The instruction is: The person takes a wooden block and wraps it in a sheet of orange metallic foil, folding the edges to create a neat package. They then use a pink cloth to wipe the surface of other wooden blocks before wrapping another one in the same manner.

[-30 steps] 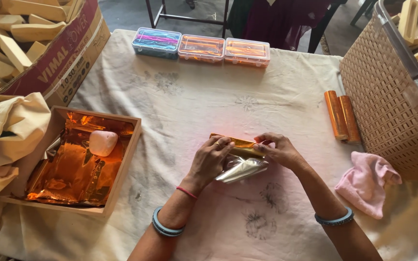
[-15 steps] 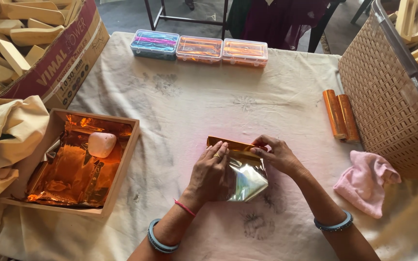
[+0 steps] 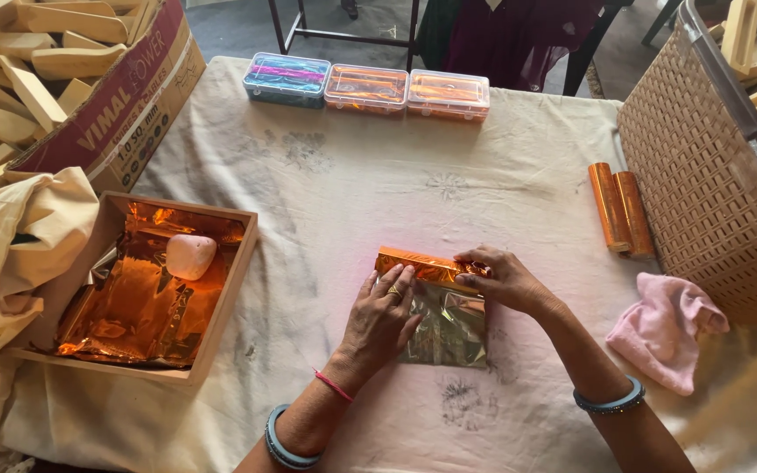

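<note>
now left hand (image 3: 381,308) flat on foil sheet (image 3: 449,328), right hand (image 3: 499,278) grip pinched on foil-wrapped block (image 3: 420,265) above it

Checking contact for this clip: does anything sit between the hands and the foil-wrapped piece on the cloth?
Nothing visible does. The left hand lies flat on the foil sheet beside the wrapped piece, and the right hand grips that piece's right end directly. The other things on the table lie apart from them.

Bare forearms — blue-grey bangles on both wrists, red thread, finger ring.
</note>
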